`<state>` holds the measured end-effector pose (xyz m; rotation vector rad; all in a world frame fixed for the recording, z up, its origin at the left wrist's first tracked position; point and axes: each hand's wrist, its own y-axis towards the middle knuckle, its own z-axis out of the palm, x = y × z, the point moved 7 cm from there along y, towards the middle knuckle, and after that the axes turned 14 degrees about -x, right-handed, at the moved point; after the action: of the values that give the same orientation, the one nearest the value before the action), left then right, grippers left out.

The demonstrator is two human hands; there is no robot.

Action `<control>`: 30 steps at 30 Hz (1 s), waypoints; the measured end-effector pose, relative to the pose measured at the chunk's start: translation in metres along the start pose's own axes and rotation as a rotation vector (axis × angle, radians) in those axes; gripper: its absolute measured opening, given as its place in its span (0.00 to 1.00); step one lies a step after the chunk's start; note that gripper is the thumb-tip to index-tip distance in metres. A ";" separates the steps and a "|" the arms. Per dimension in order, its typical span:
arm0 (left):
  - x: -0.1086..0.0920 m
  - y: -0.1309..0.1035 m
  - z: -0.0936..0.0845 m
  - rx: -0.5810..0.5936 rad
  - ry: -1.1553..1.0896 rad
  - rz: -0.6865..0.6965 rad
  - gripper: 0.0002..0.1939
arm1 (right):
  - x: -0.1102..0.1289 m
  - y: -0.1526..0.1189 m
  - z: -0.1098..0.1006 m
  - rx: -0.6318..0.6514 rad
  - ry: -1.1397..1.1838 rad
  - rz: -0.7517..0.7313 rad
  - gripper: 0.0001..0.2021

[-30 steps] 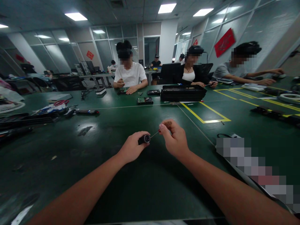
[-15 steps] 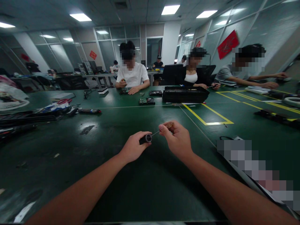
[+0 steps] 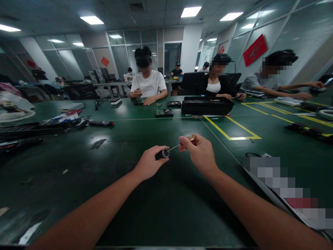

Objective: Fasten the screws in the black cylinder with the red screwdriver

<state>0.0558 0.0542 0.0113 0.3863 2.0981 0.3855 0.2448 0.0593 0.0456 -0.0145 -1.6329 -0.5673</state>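
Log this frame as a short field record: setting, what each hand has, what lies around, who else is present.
setting: long green table in an office workroom
left hand: closed around a dark screwdriver handle, metal collar facing the other hand
right hand: pinching a thin metal bit whose tip meets the collar; a small brass-coloured piece shows at the fingertips
nearby: black tray, circuit board, yellow tape outline, tools piled at far left
others: three people seated across the table, working

surface: green table | on it: black tray; circuit board; yellow tape
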 end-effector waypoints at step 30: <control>0.004 0.003 -0.002 -0.045 0.077 0.031 0.21 | 0.005 -0.008 0.009 0.130 -0.091 -0.154 0.15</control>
<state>0.0523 0.0585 0.0104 0.3832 2.1567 0.4715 0.2326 0.0539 0.0474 0.1851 -1.7671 -0.5840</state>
